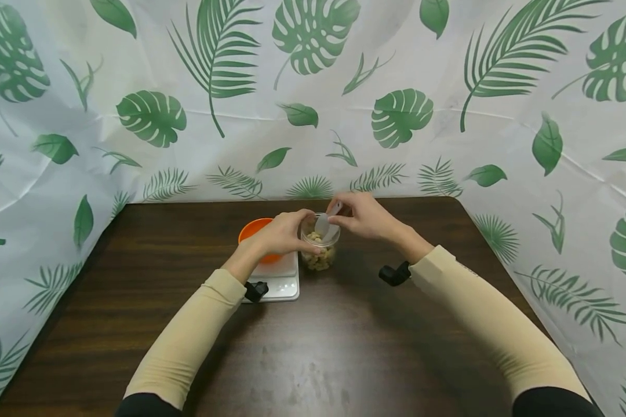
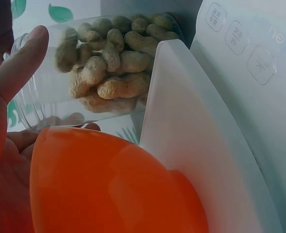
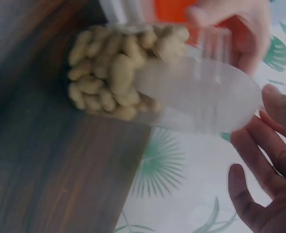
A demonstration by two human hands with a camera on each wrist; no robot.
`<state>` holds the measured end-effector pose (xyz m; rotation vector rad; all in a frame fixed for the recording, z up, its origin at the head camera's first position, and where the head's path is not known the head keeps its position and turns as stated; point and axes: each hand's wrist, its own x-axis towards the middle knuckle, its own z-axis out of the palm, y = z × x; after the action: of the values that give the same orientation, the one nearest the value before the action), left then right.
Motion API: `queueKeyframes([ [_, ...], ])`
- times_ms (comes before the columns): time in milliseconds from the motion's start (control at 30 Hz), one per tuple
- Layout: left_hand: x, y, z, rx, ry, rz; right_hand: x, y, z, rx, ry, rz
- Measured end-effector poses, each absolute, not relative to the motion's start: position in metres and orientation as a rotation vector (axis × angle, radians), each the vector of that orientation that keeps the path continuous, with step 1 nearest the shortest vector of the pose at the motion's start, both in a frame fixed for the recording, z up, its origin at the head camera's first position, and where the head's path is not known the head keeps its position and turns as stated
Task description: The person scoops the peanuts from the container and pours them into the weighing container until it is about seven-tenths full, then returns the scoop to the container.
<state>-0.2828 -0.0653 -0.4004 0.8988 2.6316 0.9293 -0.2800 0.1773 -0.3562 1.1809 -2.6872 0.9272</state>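
A clear jar (image 1: 332, 237) stands on the table, its lower part filled with unshelled peanuts (image 1: 319, 260). My left hand (image 1: 284, 231) grips the jar near its rim, thumb on the near side and fingers around the far side. My right hand (image 1: 365, 215) pinches a whitish, translucent spoon (image 1: 321, 225) over the jar mouth. In the right wrist view the spoon (image 3: 191, 90) reaches down inside the jar, its tip at the peanuts (image 3: 121, 75).
Just left of the jar, an orange bowl (image 1: 250, 229) sits on a white kitchen scale (image 1: 279, 288), partly hidden by my left hand. The scale's printed buttons (image 2: 261, 64) show in the left wrist view. Behind the dark wooden table (image 1: 313, 347) hangs a leaf-patterned curtain (image 1: 240, 156).
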Motion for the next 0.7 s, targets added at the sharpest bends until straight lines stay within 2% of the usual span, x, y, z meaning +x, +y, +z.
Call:
queueKeyframes([
  [300, -0.2824, -0.0659, -0.3986, 0.892, 2.632, 0.92, -0.2772, 0.1748, -0.3557, 1.147, -2.675, 0.96],
  [700, -0.2829, -0.067, -0.3978, 0.899, 2.633, 0.92, -0.2755, 0.1667, -0.348, 1.267, -2.695, 0.818],
])
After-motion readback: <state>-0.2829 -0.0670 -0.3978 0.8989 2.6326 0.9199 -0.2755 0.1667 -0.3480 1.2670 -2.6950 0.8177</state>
